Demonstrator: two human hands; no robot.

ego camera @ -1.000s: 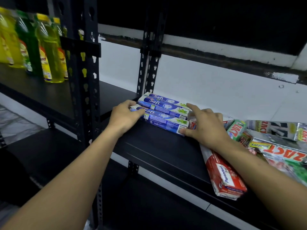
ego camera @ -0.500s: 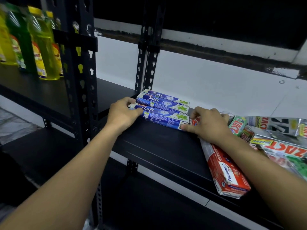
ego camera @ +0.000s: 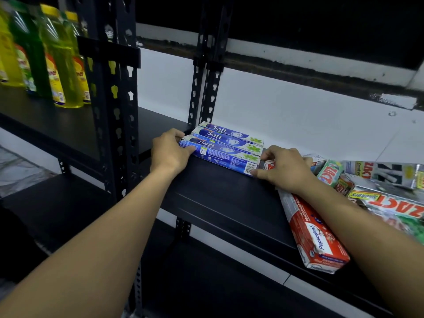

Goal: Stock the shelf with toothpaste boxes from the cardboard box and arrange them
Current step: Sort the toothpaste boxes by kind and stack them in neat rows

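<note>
The right hand (ego camera: 284, 168) has slid off the tops of the blue cardboard Safi toothpaste boxes (ego camera: 231, 136) — it and the left hand (ego camera: 169, 152) now grip the front box (ego camera: 220, 157) between them on the black metal shelf (ego camera: 218, 193) — likely straightening it

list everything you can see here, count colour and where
Safi boxes: at least three, blue and white, stacked at the shelf's left end by the posts
Pepsodent box: one, red and white, beside the right forearm, at the shelf's front edge
Zact boxes: several, silver with red and green, jumbled at the shelf's right
bottles: at least four, yellow and green, on the neighbouring shelf, upper left
shelf: one, black, with metal posts
left hand: grips the Safi boxes' left end
right hand: pinches their right end
</note>
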